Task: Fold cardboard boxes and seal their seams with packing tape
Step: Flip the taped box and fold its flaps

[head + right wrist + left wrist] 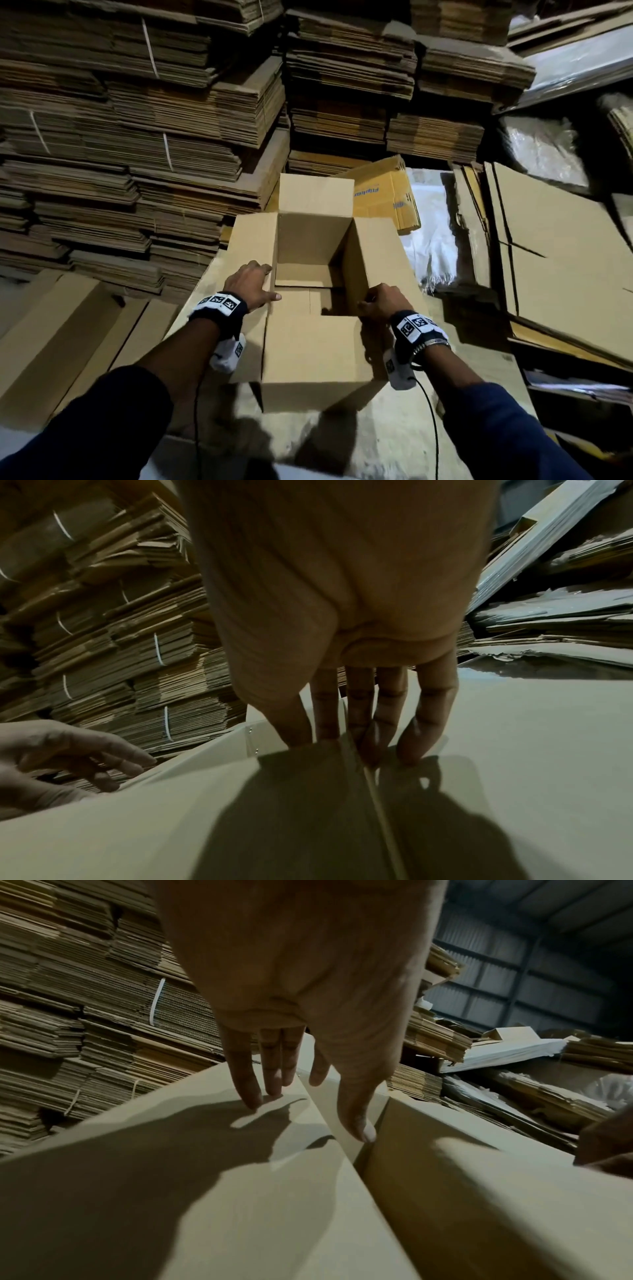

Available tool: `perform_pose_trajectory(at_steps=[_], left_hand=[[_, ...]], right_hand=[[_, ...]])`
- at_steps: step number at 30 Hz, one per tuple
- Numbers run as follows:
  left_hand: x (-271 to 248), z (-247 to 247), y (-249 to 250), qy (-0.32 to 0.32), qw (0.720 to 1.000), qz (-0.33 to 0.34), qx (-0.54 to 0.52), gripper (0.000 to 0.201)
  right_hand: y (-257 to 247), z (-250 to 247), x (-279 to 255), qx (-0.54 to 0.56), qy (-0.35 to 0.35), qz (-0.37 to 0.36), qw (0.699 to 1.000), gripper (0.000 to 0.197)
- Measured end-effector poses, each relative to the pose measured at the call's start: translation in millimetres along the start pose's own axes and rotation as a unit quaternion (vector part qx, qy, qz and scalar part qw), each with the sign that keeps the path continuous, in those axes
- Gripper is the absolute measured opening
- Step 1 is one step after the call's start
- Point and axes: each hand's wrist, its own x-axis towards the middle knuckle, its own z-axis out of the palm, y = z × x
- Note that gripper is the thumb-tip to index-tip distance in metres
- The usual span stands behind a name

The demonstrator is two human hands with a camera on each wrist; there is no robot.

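A plain brown cardboard box [308,253] stands open-topped on flat cardboard in front of me. Its far flap [315,195] stands up, the left flap [253,240] and right flap [380,250] splay outward, and the near flap [315,349] lies toward me. My left hand [253,284] rests on the left flap [171,1177] with straight fingers [246,1091], thumb at the gap beside the near flap [479,1191]. My right hand [380,305] sits at the near right corner. Its outer fingertips [411,750] touch the right flap [531,750], while thumb and forefinger dip behind the near flap [171,818]. No tape is in view.
Tall stacks of flattened, strapped cartons [137,137] wall in the left and back. A yellow printed flat carton [387,195] leans behind the box. Large flat sheets [548,257] and white plastic wrap [428,246] lie at the right. More flat cardboard [68,342] lies at the left.
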Motion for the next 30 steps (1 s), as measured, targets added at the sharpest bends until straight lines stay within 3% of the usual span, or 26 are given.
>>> perform_pose_trajectory(at_steps=[9,14,18,20,23,27,30], left_hand=[[108.1,-25.8,-17.4,-0.049,0.998,0.008,0.026,0.078],[140.4,-25.6,-31.7,-0.075,0.997,0.021,-0.017,0.053],[153.4,-29.1,-36.4,-0.068,0.997,0.018,-0.011,0.064],[156.5,-27.6,-37.6,-0.08,0.997,0.013,-0.002,0.064],[159.2,-24.9,-39.7,-0.089,0.996,-0.006,-0.008,0.068],[157.9,-22.1,-41.6,-0.067,0.998,-0.019,-0.009,0.075],[154.8,-17.5,-42.5,-0.041,0.999,-0.017,-0.008,0.091]], right_hand=[[-48.8,-32.2,107.6,-0.007,0.03,-0.02,0.999,0.041],[-74.6,-45.6,164.5,0.007,0.013,-0.021,1.0,0.062],[-91.6,-57.3,209.4,0.072,0.017,-0.024,0.997,0.054],[-93.7,-58.7,238.2,0.109,0.017,-0.017,0.994,0.06],[-104.5,-67.5,268.2,0.208,0.041,-0.006,0.977,0.079],[-113.2,-82.8,278.8,0.361,0.059,0.058,0.929,0.109],[-103.5,-81.2,279.0,0.397,0.114,0.079,0.907,0.09]])
